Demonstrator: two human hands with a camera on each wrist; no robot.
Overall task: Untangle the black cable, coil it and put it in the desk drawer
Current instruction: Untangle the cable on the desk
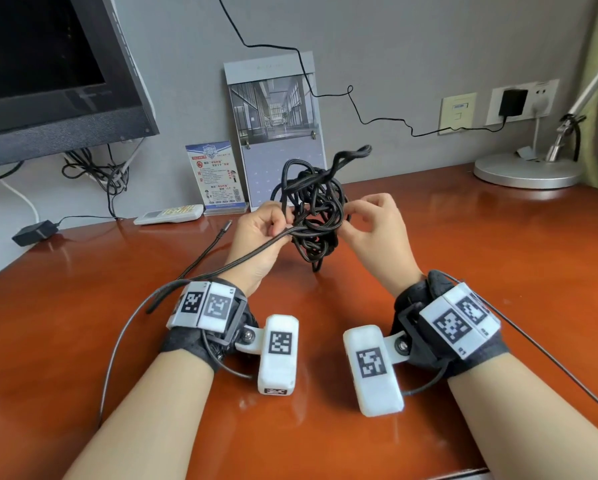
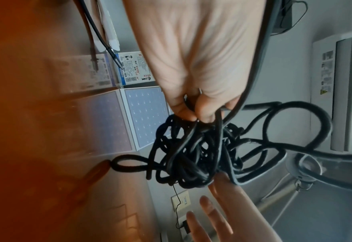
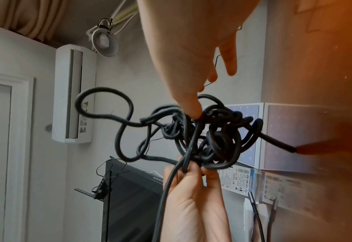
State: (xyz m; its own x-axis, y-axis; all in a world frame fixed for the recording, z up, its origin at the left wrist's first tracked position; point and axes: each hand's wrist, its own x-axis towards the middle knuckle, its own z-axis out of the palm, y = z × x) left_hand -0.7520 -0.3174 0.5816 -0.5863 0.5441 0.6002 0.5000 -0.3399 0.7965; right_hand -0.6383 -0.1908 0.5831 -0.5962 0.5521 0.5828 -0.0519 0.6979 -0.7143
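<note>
no writing is legible; the tangled cable (image 1: 313,216) is held above the desk (image 1: 463,271), pinched by the curled left hand (image 1: 256,244), a strand gripped by the right hand (image 1: 373,233), other fingers loose.

The cable (image 1: 313,209) is a tangle held above the desk (image 1: 463,271), between the left hand (image 1: 259,237) and the right hand (image 1: 373,230). One end (image 1: 226,225) lies on the desk to the left. Behind stand a calendar (image 1: 276,133) and a card (image 1: 216,178); the monitor (image 1: 48,74) is far left, the lamp (image 1: 529,168) far right.
</note>
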